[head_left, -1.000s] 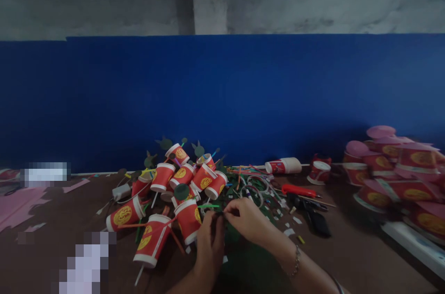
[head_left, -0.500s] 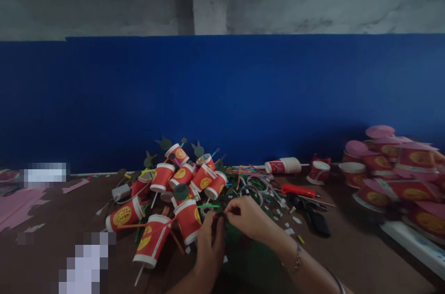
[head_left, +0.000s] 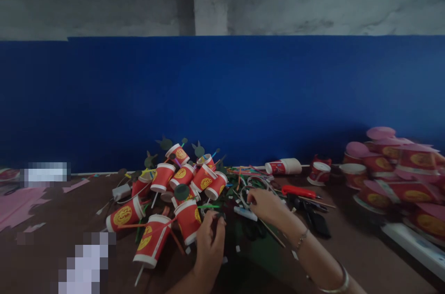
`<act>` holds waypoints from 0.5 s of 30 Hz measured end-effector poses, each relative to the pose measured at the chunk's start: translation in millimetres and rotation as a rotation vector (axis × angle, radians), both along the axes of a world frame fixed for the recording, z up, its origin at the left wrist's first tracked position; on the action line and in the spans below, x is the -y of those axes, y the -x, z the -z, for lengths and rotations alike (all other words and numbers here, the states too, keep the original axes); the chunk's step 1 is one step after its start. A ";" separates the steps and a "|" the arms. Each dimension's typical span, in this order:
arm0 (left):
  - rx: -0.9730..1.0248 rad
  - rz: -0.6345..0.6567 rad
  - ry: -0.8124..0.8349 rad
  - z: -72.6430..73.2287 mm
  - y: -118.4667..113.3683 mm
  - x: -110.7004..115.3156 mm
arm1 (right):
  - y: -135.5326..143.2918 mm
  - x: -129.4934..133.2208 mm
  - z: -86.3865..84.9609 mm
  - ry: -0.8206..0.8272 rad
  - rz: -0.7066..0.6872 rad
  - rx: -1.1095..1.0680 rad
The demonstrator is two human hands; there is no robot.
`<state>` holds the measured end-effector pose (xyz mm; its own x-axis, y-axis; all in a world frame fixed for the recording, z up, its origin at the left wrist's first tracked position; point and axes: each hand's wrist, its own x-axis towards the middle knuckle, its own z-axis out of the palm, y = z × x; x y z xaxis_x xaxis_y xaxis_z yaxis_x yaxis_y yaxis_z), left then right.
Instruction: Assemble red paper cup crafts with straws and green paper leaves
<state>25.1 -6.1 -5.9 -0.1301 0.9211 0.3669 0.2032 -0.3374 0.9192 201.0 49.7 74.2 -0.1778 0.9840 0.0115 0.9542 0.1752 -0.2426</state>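
My left hand [head_left: 210,240] pinches a small dark piece [head_left: 221,215] between thumb and fingertips, beside a red paper cup [head_left: 187,222] with a yellow print and a green straw [head_left: 208,206]. To its right, my right hand [head_left: 267,206] has its fingers curled above the clutter. What those fingers hold, if anything, is too small to make out. Just below them lies a white tube-like item [head_left: 245,214], with a thin stick [head_left: 273,233] close by. A clear ring-shaped coil [head_left: 259,182] sits behind the right hand.
More decorated red cups [head_left: 162,177] with straws are heaped at left. A red-handled tool [head_left: 301,191] and a black object [head_left: 318,224] lie at right. Beyond stand stacked cups with pink paper [head_left: 382,143] and a white strip [head_left: 413,245]. Pink sheets [head_left: 21,208] lie far left.
My right hand has moved away from my left hand, to the right and over the clutter. The white tube-like item and the stick now show. My left hand has stayed nearly in place.
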 end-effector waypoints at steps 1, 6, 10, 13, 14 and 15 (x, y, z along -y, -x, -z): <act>0.004 0.001 0.005 0.1 0.0 0.1 | -1.1 -1.2 0.3 0.002 0.011 0.014; 0.014 0.010 0.007 1.0 0.6 -0.4 | 6.4 -1.9 10.0 0.041 -0.050 0.051; 0.026 0.011 0.004 1.6 0.1 -0.8 | 16.4 1.5 13.5 0.050 -0.043 0.094; 0.025 0.006 0.013 2.9 -1.2 -1.7 | 15.9 5.4 5.9 0.040 -0.063 0.063; 0.021 -0.010 0.011 3.1 -1.6 -2.0 | 14.4 7.2 2.1 0.049 -0.092 0.020; 0.017 -0.033 0.006 3.2 -1.9 -2.4 | 12.8 9.2 -1.9 0.069 -0.133 -0.038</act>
<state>27.0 -3.7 -9.1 -0.1662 0.9186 0.3586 0.1988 -0.3250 0.9246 188.2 40.5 76.1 -0.3070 0.9506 -0.0466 0.9136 0.2807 -0.2940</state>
